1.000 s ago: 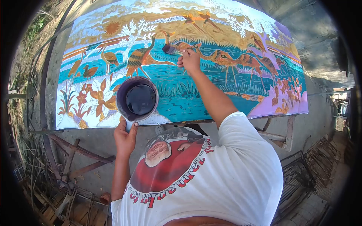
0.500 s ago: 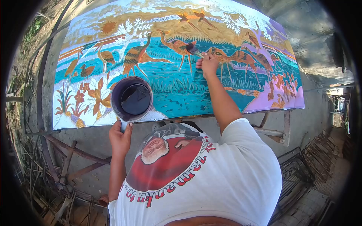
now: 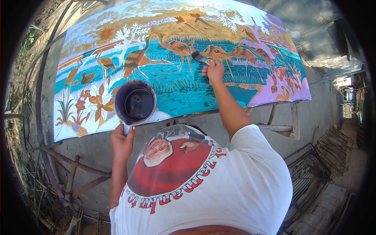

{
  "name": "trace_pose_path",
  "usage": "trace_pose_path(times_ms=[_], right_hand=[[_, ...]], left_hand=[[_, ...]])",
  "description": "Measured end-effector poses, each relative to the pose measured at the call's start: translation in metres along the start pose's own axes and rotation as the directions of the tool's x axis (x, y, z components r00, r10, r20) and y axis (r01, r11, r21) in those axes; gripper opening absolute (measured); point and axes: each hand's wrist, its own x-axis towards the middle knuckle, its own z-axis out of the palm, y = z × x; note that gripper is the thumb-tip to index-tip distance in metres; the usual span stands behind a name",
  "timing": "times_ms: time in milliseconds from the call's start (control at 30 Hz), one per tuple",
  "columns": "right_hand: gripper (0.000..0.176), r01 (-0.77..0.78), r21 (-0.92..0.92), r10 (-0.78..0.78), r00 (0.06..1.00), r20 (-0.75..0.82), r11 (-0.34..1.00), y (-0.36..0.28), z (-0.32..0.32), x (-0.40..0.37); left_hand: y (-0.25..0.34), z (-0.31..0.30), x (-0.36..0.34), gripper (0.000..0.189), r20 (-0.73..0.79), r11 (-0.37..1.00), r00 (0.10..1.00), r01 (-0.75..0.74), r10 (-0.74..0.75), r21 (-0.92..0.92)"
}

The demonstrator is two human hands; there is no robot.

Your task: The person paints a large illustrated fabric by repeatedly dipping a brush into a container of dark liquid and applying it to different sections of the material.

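My left hand (image 3: pixel 123 141) grips the light handle of a round pot (image 3: pixel 119 98) with dark liquid inside, above the lower left part of a painted cloth (image 3: pixel 176 88). In my right hand (image 3: pixel 214 71) is a brush (image 3: pixel 200 58), its dark bristles pointing up and left over the cloth's middle, near the orange birds. Whether the bristles touch the cloth I cannot tell. Stretched out flat, the cloth shows birds, turquoise water, white trees and flowers.
Wooden supports (image 3: pixel 293 121) stand under the cloth's right side, and crossed poles (image 3: pixel 78 158) at the lower left. Metal racks (image 3: pixel 309 164) lie at the lower right on the grey ground. Sticks line the left edge.
The brush has shifted slightly down relative to the painted birds, its bristles now just below and right of one bird. The cloth appears slightly further left and tilted in view.
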Motion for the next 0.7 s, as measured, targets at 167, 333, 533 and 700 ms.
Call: trace_pose_path(times_ms=[167,333,533,700], right_hand=[[0.028,0.046,-0.219,0.02,0.957,0.291,0.975,-0.016,0.016,-0.051],[0.025,0.426,-0.785,-0.441,0.87,0.22,0.45,-0.045,-0.059,-0.044],[0.022,0.358,-0.115,-0.25,0.815,0.523,0.927,-0.157,-0.021,-0.196],[0.018,0.904,-0.215,-0.534,0.396,0.747,0.369,-0.095,0.027,-0.231]], left_hand=[[0.005,-0.007,0.002,0.022,0.064,0.999,0.998,-0.028,0.026,0.025],[0.003,-0.01,0.008,0.021,0.128,0.986,0.987,-0.117,0.102,0.118],[0.005,-0.004,0.027,0.041,0.261,0.91,0.932,-0.32,0.253,0.262],[0.016,0.011,0.032,0.028,0.31,0.915,0.891,-0.384,0.332,0.123]])
